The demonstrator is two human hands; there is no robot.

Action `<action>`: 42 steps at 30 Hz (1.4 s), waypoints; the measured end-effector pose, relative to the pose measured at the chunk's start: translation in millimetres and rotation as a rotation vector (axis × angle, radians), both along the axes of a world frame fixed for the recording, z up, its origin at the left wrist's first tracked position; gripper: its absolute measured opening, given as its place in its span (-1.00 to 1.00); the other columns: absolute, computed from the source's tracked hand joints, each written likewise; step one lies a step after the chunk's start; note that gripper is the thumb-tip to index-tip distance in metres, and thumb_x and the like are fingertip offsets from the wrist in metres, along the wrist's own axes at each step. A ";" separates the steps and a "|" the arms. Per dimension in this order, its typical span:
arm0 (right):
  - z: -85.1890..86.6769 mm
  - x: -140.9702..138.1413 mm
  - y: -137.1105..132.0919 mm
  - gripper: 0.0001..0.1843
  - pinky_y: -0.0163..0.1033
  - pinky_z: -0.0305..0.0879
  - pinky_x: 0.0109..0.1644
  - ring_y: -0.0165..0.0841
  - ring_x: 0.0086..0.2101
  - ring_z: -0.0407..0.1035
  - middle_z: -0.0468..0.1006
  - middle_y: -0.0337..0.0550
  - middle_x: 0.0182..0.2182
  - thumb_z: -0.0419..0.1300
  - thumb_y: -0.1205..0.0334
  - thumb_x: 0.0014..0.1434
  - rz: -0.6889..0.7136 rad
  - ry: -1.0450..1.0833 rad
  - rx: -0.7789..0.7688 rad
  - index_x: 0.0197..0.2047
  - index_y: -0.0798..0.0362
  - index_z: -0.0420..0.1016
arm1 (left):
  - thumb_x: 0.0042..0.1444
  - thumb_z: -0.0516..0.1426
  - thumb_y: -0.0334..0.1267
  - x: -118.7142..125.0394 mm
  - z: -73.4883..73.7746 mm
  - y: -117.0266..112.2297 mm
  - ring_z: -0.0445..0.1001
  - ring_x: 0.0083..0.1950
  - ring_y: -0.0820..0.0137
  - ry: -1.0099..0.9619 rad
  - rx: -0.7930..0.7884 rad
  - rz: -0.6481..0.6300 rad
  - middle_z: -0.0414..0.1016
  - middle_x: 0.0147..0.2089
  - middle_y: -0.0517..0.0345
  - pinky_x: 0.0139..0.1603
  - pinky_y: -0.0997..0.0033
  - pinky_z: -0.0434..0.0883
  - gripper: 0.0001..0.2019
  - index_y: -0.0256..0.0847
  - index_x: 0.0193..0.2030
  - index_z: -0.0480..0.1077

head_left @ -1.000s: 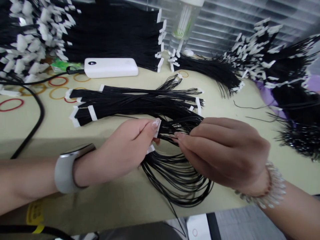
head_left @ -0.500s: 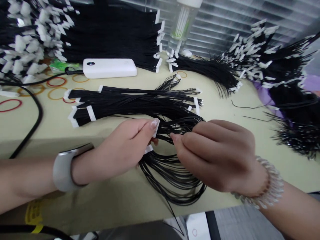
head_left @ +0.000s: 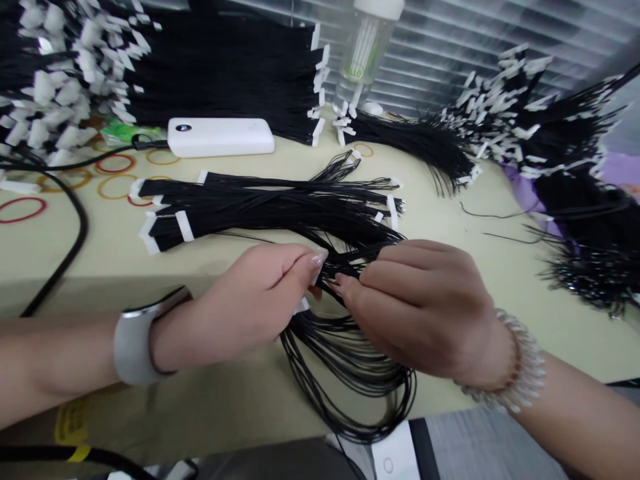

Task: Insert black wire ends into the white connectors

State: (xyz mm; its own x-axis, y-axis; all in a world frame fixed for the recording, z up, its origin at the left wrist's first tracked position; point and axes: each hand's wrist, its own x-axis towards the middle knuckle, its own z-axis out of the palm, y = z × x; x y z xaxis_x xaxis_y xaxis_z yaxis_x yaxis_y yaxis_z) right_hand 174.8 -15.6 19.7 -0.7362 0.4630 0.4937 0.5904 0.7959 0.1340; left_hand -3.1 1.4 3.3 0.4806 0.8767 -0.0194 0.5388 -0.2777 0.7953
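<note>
the left hand (head_left: 260,300) and right hand (head_left: 415,307) are meeting fingertip to fingertip, both pinching one loose bundle of black cords (head_left: 350,360), seemingly keeping its ends gathered while the loop is sagging toward the table (head_left: 225,400) edge. taped bundles (head_left: 260,210) are lying just behind. a clear bottle (head_left: 363,53) is standing at the back, holding what look like pale sticks.

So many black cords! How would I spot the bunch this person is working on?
On the beige table, look near the front edge where two hands meet. The left hand and right hand pinch one bunch of black cords between them. Unlike the straight, white-taped bundles lying behind, it hangs in a loose loop toward the table's edge.
</note>
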 end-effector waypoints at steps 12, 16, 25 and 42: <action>15.5 19.0 9.7 -0.79 -0.39 0.11 -0.45 -0.50 -0.45 0.19 0.32 -0.23 -0.43 0.25 0.26 -0.05 -0.129 0.044 -0.410 -0.37 0.11 0.27 | 0.20 -0.15 -0.10 -0.6 1.0 1.7 0.12 -0.58 0.55 -0.088 -0.120 0.096 0.16 -0.60 0.32 -0.59 0.56 0.11 -0.65 -0.20 -0.56 0.11; 27.4 19.4 1.1 -0.61 -0.42 -0.03 -0.58 -0.58 -0.61 0.03 0.13 -0.35 -0.65 0.22 0.14 0.01 -0.199 0.199 -0.494 -0.63 0.11 0.13 | 0.19 -0.16 -0.05 1.7 -0.4 1.7 0.14 -0.62 0.54 -0.148 -0.176 0.173 0.16 -0.62 0.30 -0.65 0.56 0.13 -0.63 -0.19 -0.55 0.15; 13.4 -3.6 -11.7 -0.77 -0.45 -0.04 -0.56 -0.62 -0.65 0.04 0.21 -0.40 -0.70 0.04 0.39 0.09 -0.056 -0.108 -1.073 -0.59 0.10 0.27 | 0.16 -0.11 0.00 3.4 0.8 1.3 0.12 -0.70 0.58 -0.184 -0.197 0.294 0.12 -0.67 0.33 -0.75 0.61 0.11 -0.60 -0.19 -0.60 0.10; 40.8 57.0 35.8 -0.78 -0.28 -0.05 -0.57 -0.49 -0.55 0.34 0.53 -0.15 -0.49 0.17 0.27 -0.10 -0.525 0.691 -0.556 -0.41 0.18 0.58 | 0.18 -0.12 -0.04 1.5 0.8 -2.8 0.17 -0.67 0.57 -0.143 -0.150 0.213 0.11 -0.67 0.36 -0.65 0.56 0.16 -0.64 -0.19 -0.57 0.09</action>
State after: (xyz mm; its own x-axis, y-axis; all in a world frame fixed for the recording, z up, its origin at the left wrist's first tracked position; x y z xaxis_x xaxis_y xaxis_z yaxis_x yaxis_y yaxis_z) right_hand 231.8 20.2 60.5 -0.0122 0.9368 0.3496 0.6900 0.2610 -0.6751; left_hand -1.7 -1.4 4.1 0.2933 0.9506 -0.1020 0.4517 -0.0438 0.8911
